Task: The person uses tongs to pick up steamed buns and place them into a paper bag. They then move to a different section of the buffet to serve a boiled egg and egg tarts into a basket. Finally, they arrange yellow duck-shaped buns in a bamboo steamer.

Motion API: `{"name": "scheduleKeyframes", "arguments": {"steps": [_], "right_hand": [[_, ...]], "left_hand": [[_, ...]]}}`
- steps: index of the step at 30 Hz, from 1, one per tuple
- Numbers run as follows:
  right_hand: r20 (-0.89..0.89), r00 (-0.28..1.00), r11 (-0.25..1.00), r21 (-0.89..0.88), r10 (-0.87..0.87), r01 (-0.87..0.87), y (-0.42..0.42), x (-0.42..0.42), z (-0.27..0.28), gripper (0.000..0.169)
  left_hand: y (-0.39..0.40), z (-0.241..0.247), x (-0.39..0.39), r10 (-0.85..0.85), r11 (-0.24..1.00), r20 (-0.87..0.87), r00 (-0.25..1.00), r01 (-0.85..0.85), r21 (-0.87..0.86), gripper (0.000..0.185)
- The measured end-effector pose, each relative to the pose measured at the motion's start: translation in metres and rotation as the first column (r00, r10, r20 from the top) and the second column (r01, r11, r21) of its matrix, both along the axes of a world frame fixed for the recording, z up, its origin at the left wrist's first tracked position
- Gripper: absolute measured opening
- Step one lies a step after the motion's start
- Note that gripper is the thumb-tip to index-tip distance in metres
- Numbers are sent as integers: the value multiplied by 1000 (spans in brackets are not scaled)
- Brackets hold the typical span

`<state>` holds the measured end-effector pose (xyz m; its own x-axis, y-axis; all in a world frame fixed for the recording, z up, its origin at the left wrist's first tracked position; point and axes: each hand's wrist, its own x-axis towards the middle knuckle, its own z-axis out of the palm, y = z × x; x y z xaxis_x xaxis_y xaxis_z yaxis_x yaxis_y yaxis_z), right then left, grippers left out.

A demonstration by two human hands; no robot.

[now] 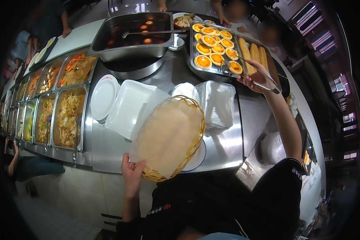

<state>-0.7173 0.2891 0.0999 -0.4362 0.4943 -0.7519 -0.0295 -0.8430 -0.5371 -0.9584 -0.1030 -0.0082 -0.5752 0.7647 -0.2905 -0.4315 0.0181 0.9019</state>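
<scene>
My left hand (133,169) grips the near left rim of an oval wicker basket (198,132), which is lined with a sheet of greaseproof paper (171,132). Nothing lies on the paper. In my right hand (256,78) is a pair of metal tongs (267,77), reaching over the steel tray (219,71) of egg tarts (217,49). The tongs' tips are near a tart (235,67) at the tray's near right; whether they touch it I cannot tell. Long fried dough sticks (254,54) lie in a second tray, just right of the tarts.
White oval plates (104,97), a white rectangular tray (129,105) and a plastic-wrapped stack (216,105) stand behind the basket. A deep steel pan (130,51) holds eggs in dark liquid, a ladle (153,32) across its rim. Food pans (69,117) line the left. People stand beyond the counter.
</scene>
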Motion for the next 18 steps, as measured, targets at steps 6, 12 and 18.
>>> {"name": "scheduleKeyframes", "arguments": {"steps": [6, 12, 18], "right_hand": [[87, 988, 980, 163, -128, 113, 5, -22, -23, 49], [372, 926, 944, 323, -64, -65, 20, -5, -48, 57], [418, 908, 888, 419, -4, -189, 46, 20, -54, 50]], "left_hand": [[4, 1, -15, 19, 999, -3, 1000, -19, 42, 26], [13, 15, -1, 67, 994, 36, 997, -70, 82, 36], [18, 9, 14, 131, 988, 12, 991, -131, 78, 40]]}}
